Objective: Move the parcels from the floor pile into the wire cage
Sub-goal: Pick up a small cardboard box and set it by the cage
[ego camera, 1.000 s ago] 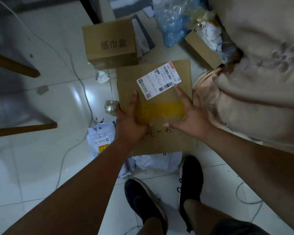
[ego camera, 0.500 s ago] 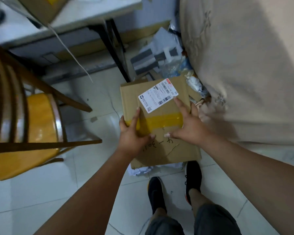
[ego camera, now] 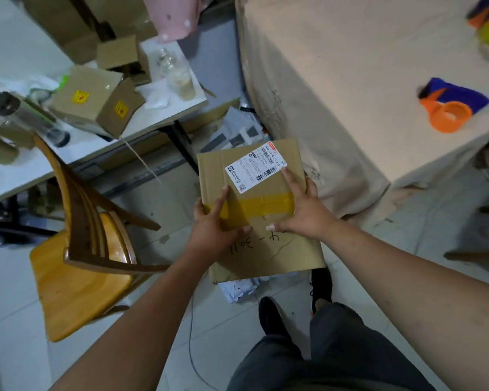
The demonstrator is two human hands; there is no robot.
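The parcel is a flat, rectangular box of plain brown cardboard, its seam closed with a band of glossy yellow tape. A white shipping label with barcodes is stuck at a slant near the far edge. Dark handwriting runs across the near half; the blur makes it hard to read. The box is held clear of the pale tiled floor, in front of the person and above a crumpled white mailing bag. It sits between a wooden chair with a glossy seat and a table draped in beige cloth. The left hand grips the left edge, outer fingers wrapped over the side, forefinger and thumb spread flat on the lid. The right hand grips the right edge the same way, its forefinger touching the label. An orange tape dispenser lies on the cloth. A white desk behind the chair carries a small tilted carton.
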